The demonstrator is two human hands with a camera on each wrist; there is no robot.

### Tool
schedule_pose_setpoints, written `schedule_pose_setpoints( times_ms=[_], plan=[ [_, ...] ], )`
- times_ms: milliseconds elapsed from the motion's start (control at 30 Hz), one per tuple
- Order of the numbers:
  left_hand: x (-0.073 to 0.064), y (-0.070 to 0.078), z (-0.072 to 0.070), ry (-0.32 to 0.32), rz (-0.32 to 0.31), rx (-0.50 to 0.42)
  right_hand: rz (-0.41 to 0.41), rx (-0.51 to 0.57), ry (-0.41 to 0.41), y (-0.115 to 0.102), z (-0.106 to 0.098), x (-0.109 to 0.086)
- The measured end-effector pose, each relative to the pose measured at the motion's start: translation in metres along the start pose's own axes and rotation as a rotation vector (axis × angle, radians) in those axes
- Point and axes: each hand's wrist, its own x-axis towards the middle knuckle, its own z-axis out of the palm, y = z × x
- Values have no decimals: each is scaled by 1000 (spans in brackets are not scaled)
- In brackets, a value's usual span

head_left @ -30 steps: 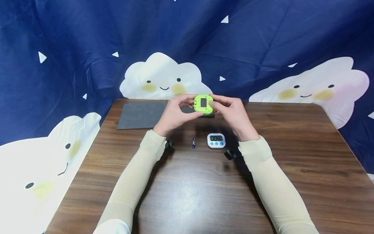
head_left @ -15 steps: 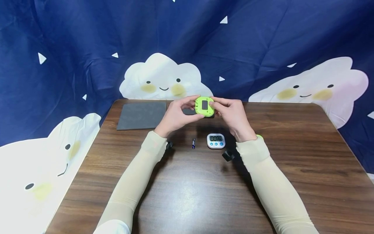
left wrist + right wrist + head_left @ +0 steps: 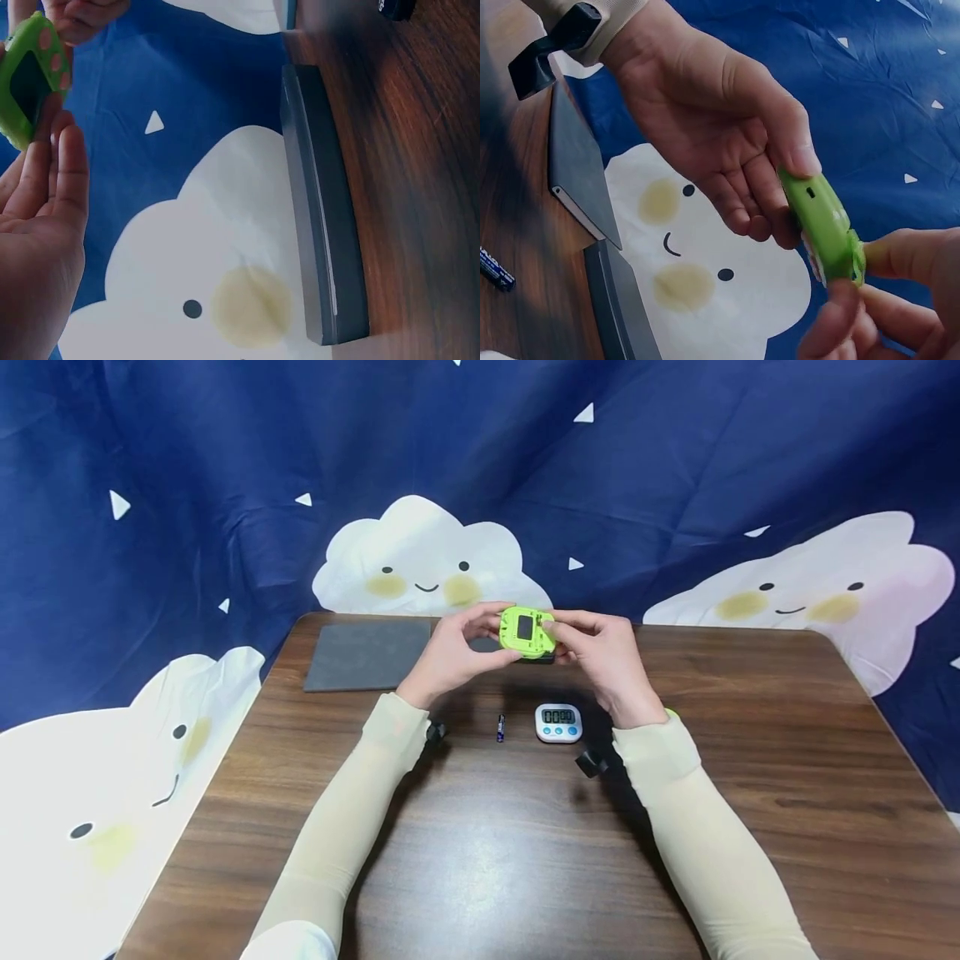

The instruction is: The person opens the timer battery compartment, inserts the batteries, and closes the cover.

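In the head view a lime-green digital timer (image 3: 517, 625) is held up above the table, its back towards me. My left hand (image 3: 450, 653) grips its left side between thumb and fingers. On the other side my right hand (image 3: 600, 656) pinches the right edge, thumb near a slot in the back. A small green flap (image 3: 857, 259), perhaps the battery cover, stands out from the back at the right fingertips in the right wrist view. The left wrist view shows the timer's front, with a dark screen and pink buttons. Below lie a blue battery (image 3: 500, 728) and a white timer (image 3: 558, 723).
A flat dark grey slab (image 3: 367, 656) lies at the table's back left. Beside it, behind the hands, is a long black box (image 3: 322, 210). Some green object (image 3: 671, 713) peeks out behind the right wrist, mostly hidden. A blue cloud-patterned curtain (image 3: 600, 485) hangs behind the table.
The green flap has lifted on the back of the green timer at the right thumb, baring a slot there. Both hands keep their hold; the head view has shifted slightly.
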Motion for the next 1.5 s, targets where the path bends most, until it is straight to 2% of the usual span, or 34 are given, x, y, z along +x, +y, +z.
schedule_pose_setpoints(
  times_ms=[133, 267, 367, 567, 667, 767, 1000, 1167, 1367, 1500],
  plan=[
    [1, -1, -1, 14, 2, -24, -32, 47, 39, -3, 1, -6],
    [3, -3, -6, 25, -9, -43, -31, 18, 46, -3, 4, -21],
    [3, -5, -11, 50, -9, -56, 13, -54, -19, 10, 11, -37],
    [3, -6, -20, 94, 2, -69, 195, -153, -251, 61, 34, -65],
    [3, -6, -22, 98, -2, -67, 260, -191, -313, 81, 42, -73],
    [2, -5, -23, 96, -3, -66, 272, -250, -337, 88, 46, -77],
    [2, -3, -25, 104, -3, -69, 145, -559, -372, 87, 50, -83],
    [3, -4, -25, 104, 7, -73, 106, -645, -367, 85, 53, -82],
    [3, -5, -26, 104, 13, -72, -29, -826, -349, 84, 57, -85],
    [2, -5, -27, 109, 5, -77, -68, -825, -362, 81, 55, -85]
  ],
)
